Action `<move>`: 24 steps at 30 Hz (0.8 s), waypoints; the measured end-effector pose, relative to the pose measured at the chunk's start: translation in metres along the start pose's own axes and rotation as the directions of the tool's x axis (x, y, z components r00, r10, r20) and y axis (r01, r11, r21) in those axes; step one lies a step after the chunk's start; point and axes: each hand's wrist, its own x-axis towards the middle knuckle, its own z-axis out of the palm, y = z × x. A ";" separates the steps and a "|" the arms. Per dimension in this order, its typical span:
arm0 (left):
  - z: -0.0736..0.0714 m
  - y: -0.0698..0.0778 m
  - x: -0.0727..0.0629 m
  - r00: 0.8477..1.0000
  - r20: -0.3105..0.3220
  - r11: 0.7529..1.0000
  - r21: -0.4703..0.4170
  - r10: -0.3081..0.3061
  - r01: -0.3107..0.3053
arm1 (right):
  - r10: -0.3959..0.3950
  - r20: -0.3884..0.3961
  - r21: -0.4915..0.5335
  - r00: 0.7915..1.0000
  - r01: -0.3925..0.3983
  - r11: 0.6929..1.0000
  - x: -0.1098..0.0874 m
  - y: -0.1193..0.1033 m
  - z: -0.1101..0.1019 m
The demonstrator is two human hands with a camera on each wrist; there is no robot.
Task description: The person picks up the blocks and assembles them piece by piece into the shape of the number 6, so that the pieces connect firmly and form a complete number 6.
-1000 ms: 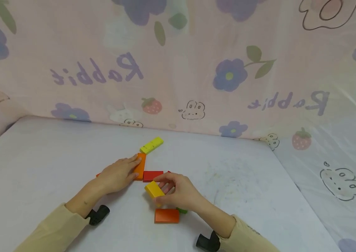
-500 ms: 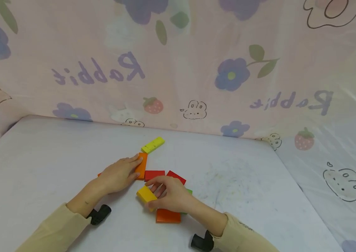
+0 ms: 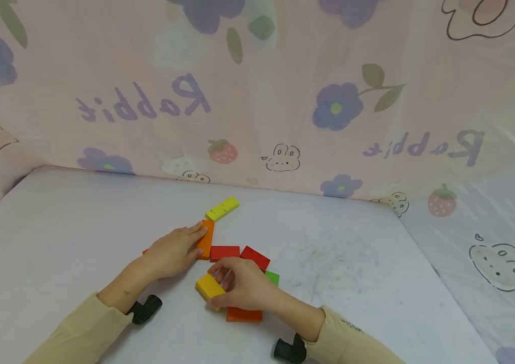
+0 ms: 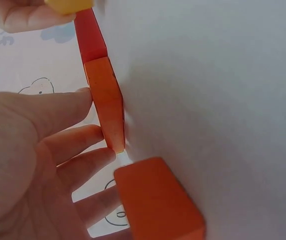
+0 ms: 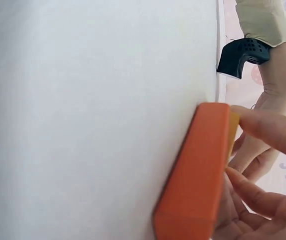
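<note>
My left hand (image 3: pixel 173 255) rests its fingertips and thumb on an orange block (image 3: pixel 207 240) lying flat; the left wrist view shows them touching one face of this orange block (image 4: pixel 107 97). My right hand (image 3: pixel 248 283) pinches a yellow block (image 3: pixel 209 286) between thumb and forefinger, in front of a red block (image 3: pixel 224 253). Whether the yellow block touches the table I cannot tell. Under the right hand lie an orange-red block (image 3: pixel 245 315) and a partly covered green block (image 3: pixel 272 277). A second red block (image 3: pixel 257 258) lies angled behind that hand.
Beyond the orange block, a yellow-green block (image 3: pixel 222 209) lies slantwise. Close to my left hand stands another orange-red block (image 4: pixel 157 200), nearly hidden in the head view. The white table (image 3: pixel 353 303) meets a printed curtain (image 3: pixel 257 91) at the back.
My right hand has moved left and toward the near side with the yellow block, uncovering the angled red block and part of the green one. My left hand has stayed on the orange block.
</note>
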 end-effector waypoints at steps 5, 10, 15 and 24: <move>-0.001 0.001 -0.002 1.000 -0.005 1.000 -0.002 0.009 -0.009 | 0.002 0.010 -0.034 1.000 -0.002 0.999 0.000 0.000 0.001; -0.001 0.002 -0.002 1.000 -0.006 1.000 -0.008 0.012 -0.012 | 0.011 0.017 -0.046 1.000 -0.010 0.999 -0.001 -0.001 0.001; 0.000 0.001 -0.001 1.000 -0.007 1.000 -0.013 0.011 -0.011 | 0.018 0.030 -0.033 0.999 -0.017 0.999 -0.002 -0.001 0.000; 0.000 0.001 -0.001 1.000 0.000 1.000 -0.010 0.000 0.000 | 0.023 -0.024 0.038 0.999 -0.022 0.999 -0.009 0.007 -0.014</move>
